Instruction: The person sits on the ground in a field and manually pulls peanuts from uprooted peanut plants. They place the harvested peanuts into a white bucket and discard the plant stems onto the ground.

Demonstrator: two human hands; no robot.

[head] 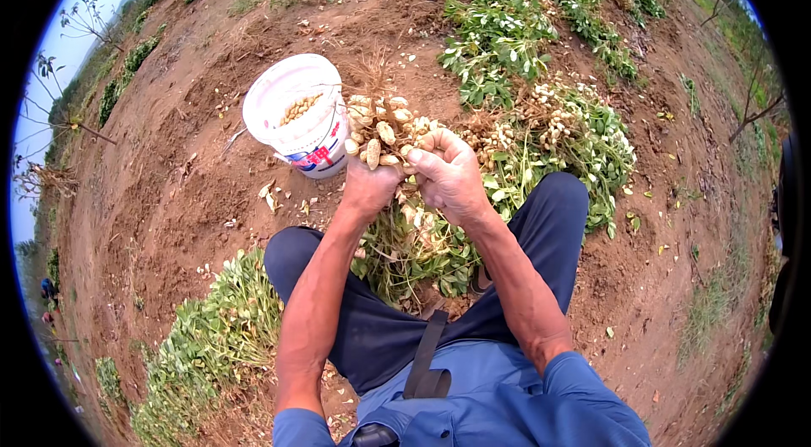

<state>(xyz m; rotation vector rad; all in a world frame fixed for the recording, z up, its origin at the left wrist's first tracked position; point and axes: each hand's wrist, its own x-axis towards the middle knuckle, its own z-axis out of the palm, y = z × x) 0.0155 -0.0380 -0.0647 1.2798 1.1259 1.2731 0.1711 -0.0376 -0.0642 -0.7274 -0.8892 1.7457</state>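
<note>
My left hand (372, 186) is closed around the stems of an uprooted peanut plant, just below its pods. The cluster of pale tan peanut pods (374, 143) rises above that fist, thin roots pointing away from me. From the right, my right hand (451, 176) pinches a pod at the cluster's edge between thumb and forefinger. Leafy peanut stems (412, 244) hang beneath both hands, between my knees. Close to the left of the cluster stands a white plastic bucket (304, 143), with loose peanut pods (300, 110) inside. The bucket bears printed writing.
A heap of pulled peanut plants (570, 149), pods showing, lies beyond my right knee. More plants (507, 35) trail up the field. Another pile of peanut plants (209, 345) lies by my left side. Reddish-brown soil (190, 193) surrounds me. Small, indistinct figures appear at the far left rim.
</note>
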